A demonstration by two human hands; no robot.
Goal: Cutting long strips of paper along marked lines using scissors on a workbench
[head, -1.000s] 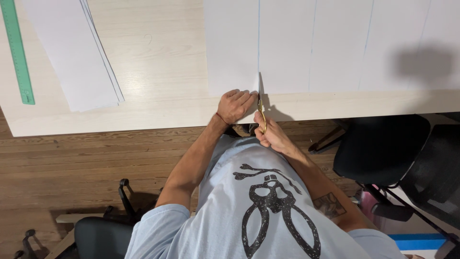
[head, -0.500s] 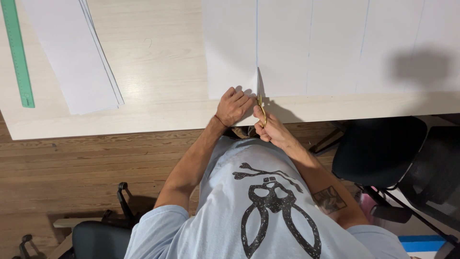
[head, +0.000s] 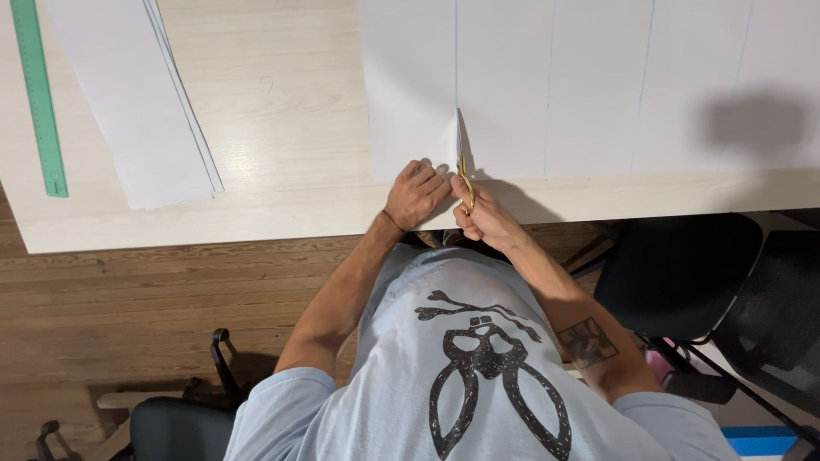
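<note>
- Ruler (head: 38, 94), green and one in number, is lying at the far left of the table (head: 282, 102), parallel to the table's short edge and well apart from our hands, so we are judging it parked out of the working area.
- Paper strips (head: 137, 94), a small fanned stack just right of the ruler, are lying at a slant; we are seeing at least three overlapping edges, but we cannot tell the exact count.
- Left hand (head: 416, 195), one of our two, is pressing down with curled fingers on the near edge of the large sheet (head: 598, 85), on the narrow part left of the cut, apparently to keep the paper flat and steady while the blades are working.
- Scissors (head: 465, 181), a single gold-coloured pair, are standing just beside the left hand with blades pointing away from us into the slit, which is following the leftmost pale ruled line.
- Right hand (head: 480, 218) is closing around the scissor handles at the table's near edge; how far the blades are parted we cannot tell.
- Large sheet, one in number, is spreading across the right half of the table; we are counting four faint lengthwise lines on it.
- Office chairs (head: 675, 273), two dark ones, are standing below the table at right.
</note>
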